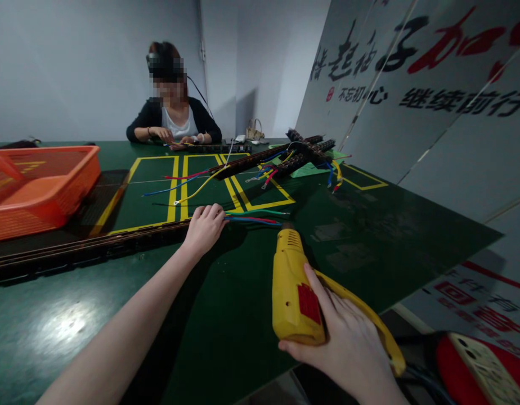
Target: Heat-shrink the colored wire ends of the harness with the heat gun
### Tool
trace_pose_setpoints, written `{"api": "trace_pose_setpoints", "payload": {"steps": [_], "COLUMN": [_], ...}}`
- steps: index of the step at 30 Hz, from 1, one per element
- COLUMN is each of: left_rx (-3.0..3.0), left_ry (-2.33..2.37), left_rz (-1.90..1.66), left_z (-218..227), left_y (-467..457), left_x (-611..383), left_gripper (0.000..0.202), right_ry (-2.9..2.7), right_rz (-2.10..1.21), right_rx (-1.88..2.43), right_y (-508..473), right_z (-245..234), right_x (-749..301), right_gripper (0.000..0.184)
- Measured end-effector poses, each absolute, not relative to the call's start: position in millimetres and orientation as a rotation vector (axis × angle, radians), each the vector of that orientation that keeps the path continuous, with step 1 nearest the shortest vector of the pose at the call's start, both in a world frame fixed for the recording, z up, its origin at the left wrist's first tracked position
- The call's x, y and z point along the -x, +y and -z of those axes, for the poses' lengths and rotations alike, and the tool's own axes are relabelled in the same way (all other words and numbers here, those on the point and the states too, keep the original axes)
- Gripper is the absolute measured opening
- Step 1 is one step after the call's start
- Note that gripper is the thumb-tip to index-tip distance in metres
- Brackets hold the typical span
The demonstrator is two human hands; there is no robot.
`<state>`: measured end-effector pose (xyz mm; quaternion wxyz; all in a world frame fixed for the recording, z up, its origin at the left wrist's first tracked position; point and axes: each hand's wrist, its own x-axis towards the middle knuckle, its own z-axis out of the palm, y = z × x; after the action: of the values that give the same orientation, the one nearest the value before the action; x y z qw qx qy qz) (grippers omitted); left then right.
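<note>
Yellow plastic hot-air gun with red label [291,281]: raised above the near side of the table, its dark nozzle [287,225] just beside the wire tips. Right hand [344,332]: wrapped about the gun's rear, one finger along its side.

Loose green, red and blue wires [258,218]: extending rightward from the left fist. Left hand [206,228]: fingers curled tightly over the end of the strip; whether they also pinch the wires is hidden. Long black segmented strip [116,242]: running leftward from that hand across the table.

Flat dark-green tabletop [238,304]: marked with yellow rectangular outlines [178,191]. Orange plastic basket [80,180]: at left, behind the strip. Crossed pile of dark strips with coloured, lug-ended wires [302,152]: partly on a pale-green tray [304,170]. Co-worker in dark cardigan [175,121]: seated across the table, hands at another strip.
</note>
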<state>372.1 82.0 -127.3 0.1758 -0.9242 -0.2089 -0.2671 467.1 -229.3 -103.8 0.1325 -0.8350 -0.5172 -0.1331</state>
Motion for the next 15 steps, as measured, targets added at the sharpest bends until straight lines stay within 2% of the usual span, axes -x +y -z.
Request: {"api": "trace_pose_setpoints", "payload": {"steps": [6,15], "left_rx": [2.630,2.659], "left_ry": [-0.609,-0.607], "left_rz": [0.758,0.790], "left_z": [127,129], "left_y": [82,85], "left_x": [-372,-374], "left_gripper": [0.031,0.029], "right_ry": [-1.435,-1.471], "right_rz": [0.438,0.377], "right_rx": [2.431,2.364], "right_y": [-223,-209], "right_z": [108,113], "right_x": [-454,-439], "right_gripper": [0.111,0.118]}}
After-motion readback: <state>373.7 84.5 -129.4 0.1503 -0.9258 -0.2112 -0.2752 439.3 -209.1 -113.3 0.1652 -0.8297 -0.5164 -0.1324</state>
